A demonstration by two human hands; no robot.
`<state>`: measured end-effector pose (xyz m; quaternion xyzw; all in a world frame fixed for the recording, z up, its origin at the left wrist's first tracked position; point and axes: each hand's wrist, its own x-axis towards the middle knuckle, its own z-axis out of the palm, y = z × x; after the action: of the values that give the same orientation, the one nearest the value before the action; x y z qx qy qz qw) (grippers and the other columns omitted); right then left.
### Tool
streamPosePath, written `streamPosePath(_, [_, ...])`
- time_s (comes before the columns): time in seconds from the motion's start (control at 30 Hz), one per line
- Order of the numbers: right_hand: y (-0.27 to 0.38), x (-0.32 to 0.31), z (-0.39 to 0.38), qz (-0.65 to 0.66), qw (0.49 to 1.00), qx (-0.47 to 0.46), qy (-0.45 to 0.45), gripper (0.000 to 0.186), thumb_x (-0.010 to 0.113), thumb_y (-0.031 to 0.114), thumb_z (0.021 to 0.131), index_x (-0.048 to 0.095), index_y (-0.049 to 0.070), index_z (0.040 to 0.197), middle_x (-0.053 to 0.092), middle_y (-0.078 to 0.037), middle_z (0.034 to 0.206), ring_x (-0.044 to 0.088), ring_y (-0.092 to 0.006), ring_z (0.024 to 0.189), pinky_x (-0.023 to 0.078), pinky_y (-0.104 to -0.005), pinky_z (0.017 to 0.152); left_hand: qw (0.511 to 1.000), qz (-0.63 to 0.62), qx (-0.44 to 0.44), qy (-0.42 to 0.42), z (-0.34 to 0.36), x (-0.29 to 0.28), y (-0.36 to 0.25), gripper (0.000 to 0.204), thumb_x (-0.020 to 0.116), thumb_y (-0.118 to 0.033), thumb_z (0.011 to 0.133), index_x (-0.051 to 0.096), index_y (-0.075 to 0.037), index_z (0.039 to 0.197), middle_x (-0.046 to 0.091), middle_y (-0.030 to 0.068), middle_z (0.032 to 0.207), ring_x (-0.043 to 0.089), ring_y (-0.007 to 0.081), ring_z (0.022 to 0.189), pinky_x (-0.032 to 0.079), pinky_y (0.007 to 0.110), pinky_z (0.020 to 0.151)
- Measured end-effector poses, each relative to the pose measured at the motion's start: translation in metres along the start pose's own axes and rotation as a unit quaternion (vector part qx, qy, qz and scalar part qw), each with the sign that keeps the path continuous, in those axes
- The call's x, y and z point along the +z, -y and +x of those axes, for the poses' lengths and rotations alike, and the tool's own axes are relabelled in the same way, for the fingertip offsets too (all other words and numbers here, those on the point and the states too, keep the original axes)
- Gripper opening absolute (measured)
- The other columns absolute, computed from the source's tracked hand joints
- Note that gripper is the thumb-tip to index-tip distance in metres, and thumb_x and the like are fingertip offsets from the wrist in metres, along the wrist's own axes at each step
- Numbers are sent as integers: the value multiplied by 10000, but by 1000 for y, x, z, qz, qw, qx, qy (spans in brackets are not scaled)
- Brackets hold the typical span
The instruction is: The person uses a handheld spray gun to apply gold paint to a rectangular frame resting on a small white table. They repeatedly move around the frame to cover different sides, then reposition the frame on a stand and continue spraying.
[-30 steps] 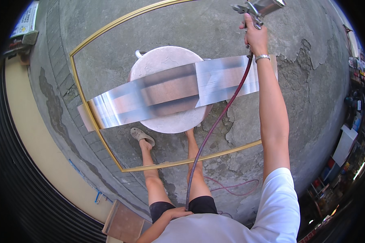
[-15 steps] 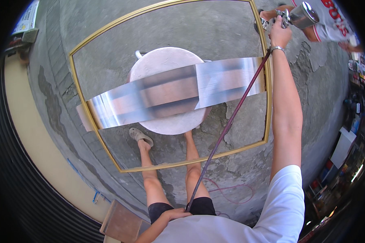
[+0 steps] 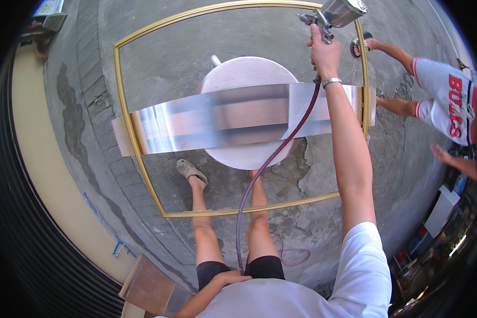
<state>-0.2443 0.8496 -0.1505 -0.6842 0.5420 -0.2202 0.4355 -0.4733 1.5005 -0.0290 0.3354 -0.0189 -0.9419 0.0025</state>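
Note:
My right hand [image 3: 322, 52] is stretched far forward, shut on a metal spray gun [image 3: 338, 13] held over the far right corner of a gold rectangular frame [image 3: 123, 100]. A dark red hose [image 3: 259, 175] runs from the gun back toward my body. The frame rests on a shiny metal sheet [image 3: 217, 123] that lies across a round pale table top [image 3: 249, 79]. My left hand [image 3: 232, 277] presses against my waist, fingers closed, holding nothing.
Cracked concrete floor [image 3: 196, 42] surrounds the table. Another person in white and red shorts [image 3: 446, 100] stands at the right, one foot near the frame's far corner. A yellow kerb [image 3: 42, 159] and dark corrugated wall run along the left. A wooden board [image 3: 148, 286] lies near my left.
The view has tilted so the whole frame and the other person come into sight. My right hand with the spray gun has stayed stretched forward near the frame's far right corner.

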Motion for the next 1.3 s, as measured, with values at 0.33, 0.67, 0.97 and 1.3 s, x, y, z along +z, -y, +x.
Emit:
streamPosePath(0.33, [70, 92, -61, 16, 995, -42, 83, 496, 670, 460, 954, 672, 9, 747, 627, -37, 616, 490, -126, 369, 362, -301, 373, 999, 2, -19, -31, -13, 5, 35, 839, 571, -685, 785, 708, 28, 1206, 718, 220, 1160, 704, 319, 1066, 536, 386, 921])
streamPosePath(0.67, [125, 178, -126, -2, 990, -90, 109, 554, 674, 492, 944, 659, 8, 675, 556, -42, 497, 506, -133, 377, 379, -306, 381, 992, -33, 111, -54, 34, 15, 97, 885, 540, -727, 824, 665, 20, 1281, 647, 229, 1317, 622, 314, 1234, 487, 391, 1027])
streamPosePath(0.97, [168, 267, -174, 19, 973, -85, 216, 544, 667, 495, 935, 693, -17, 751, 664, -82, 610, 572, -166, 428, 449, -344, 430, 987, -12, 156, -25, 12, 4, 116, 829, 568, -694, 835, 698, 36, 1205, 705, 211, 1209, 663, 306, 1148, 509, 399, 977])
streamPosePath(1.3, [206, 302, -204, 114, 921, -122, 351, 498, 671, 480, 939, 707, -2, 820, 689, -73, 664, 546, -134, 414, 418, -309, 403, 986, -8, 166, -26, 19, 7, 123, 819, 549, -648, 849, 693, 101, 1147, 699, 259, 1179, 661, 319, 1138, 500, 419, 975])
